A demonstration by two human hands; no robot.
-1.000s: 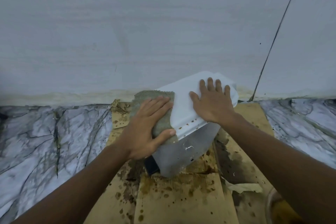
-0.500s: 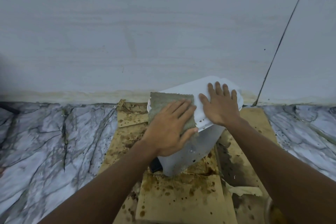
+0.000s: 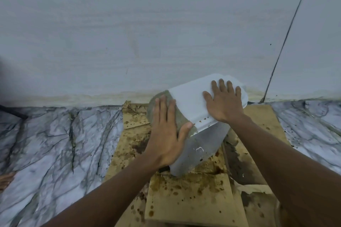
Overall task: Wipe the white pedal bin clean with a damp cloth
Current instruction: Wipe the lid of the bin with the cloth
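Note:
The white pedal bin [image 3: 191, 97] stands on stained cardboard against the wall, lid closed, with brown specks along the lid's front rim. My left hand [image 3: 164, 132] lies flat on a grey-green damp cloth [image 3: 181, 123], pressing it over the lid's left edge and upper side, thumb hooked at the rim. My right hand [image 3: 223, 100] rests palm down on the right part of the lid, fingers spread, holding nothing. Most of the cloth is hidden under my left hand.
Stained brown cardboard sheets [image 3: 186, 199] cover the floor under and in front of the bin. Grey-veined marble floor [image 3: 55, 143] spreads to the left and right. A pale wall [image 3: 147, 33] rises right behind the bin. Toes of a foot [image 3: 5, 180] show at the left edge.
My left hand slid the cloth rightward across the lid, then back to the lid's left edge and down its side. My right hand stayed flat on the lid.

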